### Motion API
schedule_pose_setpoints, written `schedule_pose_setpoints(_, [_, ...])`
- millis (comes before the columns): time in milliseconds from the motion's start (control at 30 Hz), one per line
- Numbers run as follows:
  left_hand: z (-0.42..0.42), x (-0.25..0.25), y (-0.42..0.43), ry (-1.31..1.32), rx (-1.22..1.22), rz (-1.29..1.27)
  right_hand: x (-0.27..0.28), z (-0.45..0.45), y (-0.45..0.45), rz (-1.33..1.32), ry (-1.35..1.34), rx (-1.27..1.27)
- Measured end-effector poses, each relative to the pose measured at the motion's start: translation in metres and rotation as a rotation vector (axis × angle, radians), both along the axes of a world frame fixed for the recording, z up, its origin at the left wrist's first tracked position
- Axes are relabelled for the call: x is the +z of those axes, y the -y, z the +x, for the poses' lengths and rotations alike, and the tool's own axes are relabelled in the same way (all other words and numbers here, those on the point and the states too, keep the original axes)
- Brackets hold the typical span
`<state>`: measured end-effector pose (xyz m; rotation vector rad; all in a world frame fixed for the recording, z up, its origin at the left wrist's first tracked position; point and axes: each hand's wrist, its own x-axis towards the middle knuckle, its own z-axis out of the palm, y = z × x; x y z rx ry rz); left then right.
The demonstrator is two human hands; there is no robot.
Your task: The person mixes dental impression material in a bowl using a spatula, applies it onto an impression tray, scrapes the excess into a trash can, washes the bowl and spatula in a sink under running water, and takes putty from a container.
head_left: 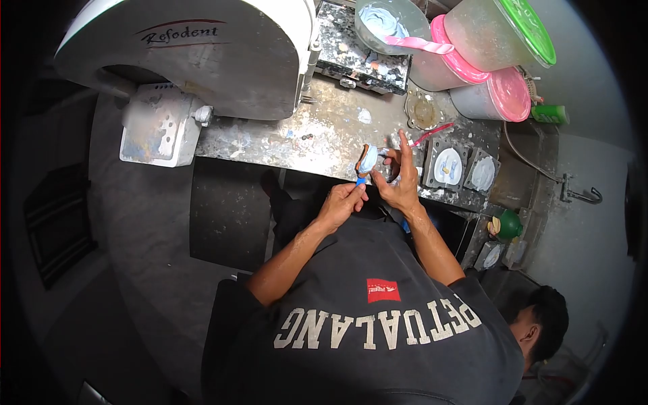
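The left hand [342,206] pinches the blue handle [361,181] below the paste-filled tray [367,159], frame centre; the right hand [401,187], half open, spreads its fingers at the tray's right, perhaps touching.

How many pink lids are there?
2. One pink lid is partly covered by the green-lidded tub; the second pink lid is down and to its right in the picture. More could be hidden.
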<state>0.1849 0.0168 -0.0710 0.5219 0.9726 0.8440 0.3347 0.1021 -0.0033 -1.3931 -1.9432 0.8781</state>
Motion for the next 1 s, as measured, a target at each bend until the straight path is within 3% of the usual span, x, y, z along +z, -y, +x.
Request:
schedule_pose_setpoints(267, [-0.006,0.003,0.002,-0.081,0.086,0.037,-0.005,-0.001,-0.001,0.003,-0.016,-0.024])
schedule_pose_setpoints(1000, [-0.018,0.014,-0.004,-0.079,0.008,-0.064,0.006,0.01,-0.02,-0.032,0.037,-0.039])
